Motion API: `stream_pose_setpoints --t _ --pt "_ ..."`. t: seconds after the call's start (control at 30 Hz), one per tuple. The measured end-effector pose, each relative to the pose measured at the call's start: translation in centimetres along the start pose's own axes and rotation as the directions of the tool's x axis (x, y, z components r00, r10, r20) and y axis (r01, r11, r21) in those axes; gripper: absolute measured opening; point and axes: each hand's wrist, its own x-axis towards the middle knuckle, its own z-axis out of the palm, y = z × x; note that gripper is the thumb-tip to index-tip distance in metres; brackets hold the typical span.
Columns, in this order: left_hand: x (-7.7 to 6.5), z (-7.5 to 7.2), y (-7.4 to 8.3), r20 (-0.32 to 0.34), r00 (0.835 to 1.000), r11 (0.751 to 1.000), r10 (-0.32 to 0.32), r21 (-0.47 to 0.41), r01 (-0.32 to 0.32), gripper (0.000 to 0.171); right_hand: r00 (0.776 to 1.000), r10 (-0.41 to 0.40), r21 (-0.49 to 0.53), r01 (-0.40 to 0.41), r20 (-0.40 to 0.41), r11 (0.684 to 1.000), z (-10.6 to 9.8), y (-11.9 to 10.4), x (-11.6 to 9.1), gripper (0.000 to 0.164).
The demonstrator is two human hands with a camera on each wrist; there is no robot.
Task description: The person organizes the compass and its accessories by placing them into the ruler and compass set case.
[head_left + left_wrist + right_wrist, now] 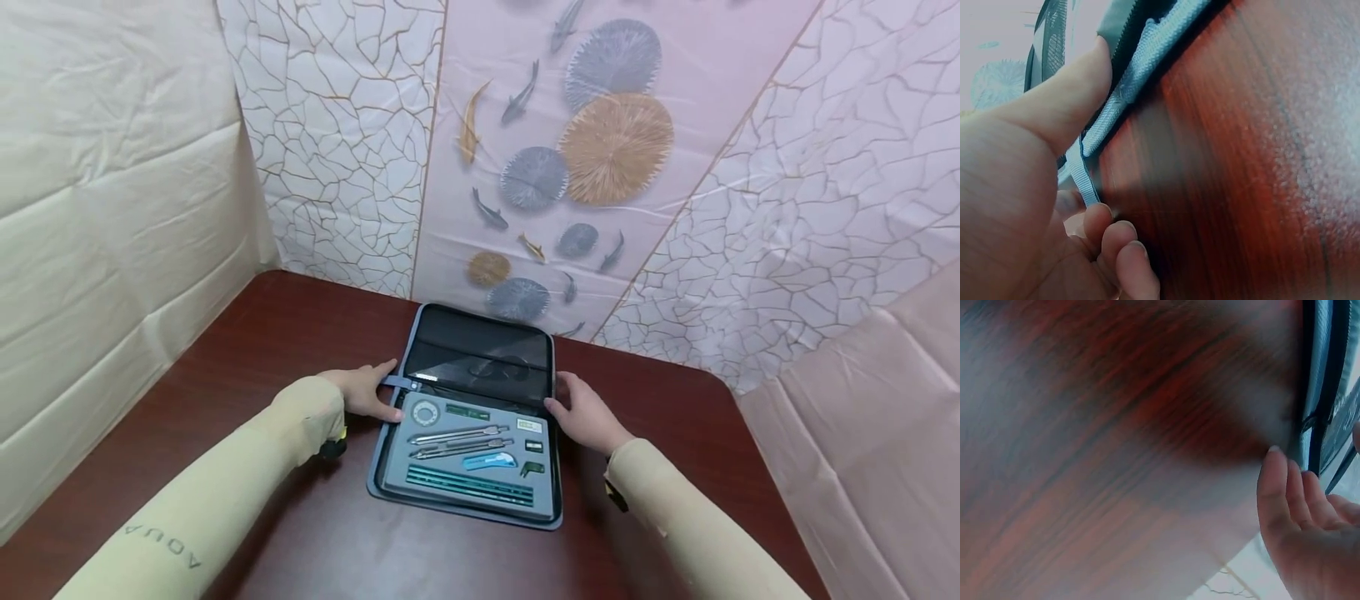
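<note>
An unfolded zip case [465, 518] lies on the table, its dark mesh lid [480, 342] away from me. In its grey foam tray [393, 467] sit two metal compasses [461, 442], a blue utility knife [489, 461], several green pencils [470, 486], a round white dial [425, 412], an eraser [529, 426] and a sharpener [533, 446]. My left hand [363, 390] is at the case's left side, thumb on the tray's edge, fingers beside a fabric strap [1085, 181]. My right hand [587, 414] is at the right side near the hinge, fingertips right at the case's edge.
The dark red wooden table [330, 533] extends around the case. Behind it hangs a patterned cloth [457, 225] with fish and round leaf shapes. Plain pale cloth [127, 208] covers the left side, and another pale cloth [885, 417] the right.
</note>
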Motion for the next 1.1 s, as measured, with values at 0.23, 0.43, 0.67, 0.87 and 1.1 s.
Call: stream_pose_setpoints --t 0.23,0.43,0.67,0.87,1.1 --pt "0.3 0.3 -0.3 -0.001 1.000 0.999 -0.009 -0.035 0.009 0.111 0.993 0.072 0.180 -0.088 0.094 0.980 0.0 0.7 -0.2 0.060" --pt "0.4 0.6 -0.2 -0.050 0.999 0.998 0.013 -0.063 -0.016 0.112 0.988 0.079 0.238 -0.110 0.136 0.965 -0.2 1.6 -0.1 0.044" --pt "0.5 0.7 -0.2 -0.060 0.997 0.972 0.052 -0.226 -0.064 0.112 0.979 0.056 0.289 -0.112 0.196 0.951 -0.4 1.2 0.4 0.026" --pt "0.5 0.1 0.4 0.045 0.998 0.943 0.048 -0.331 -0.030 0.106 0.979 0.082 0.288 -0.134 0.186 0.948 0.0 1.1 0.5 0.025" --pt "0.6 -0.1 1.3 0.077 0.997 0.952 0.028 -0.307 -0.003 0.102 0.986 0.112 0.289 -0.145 0.128 0.946 0.1 1.6 -0.1 0.025"
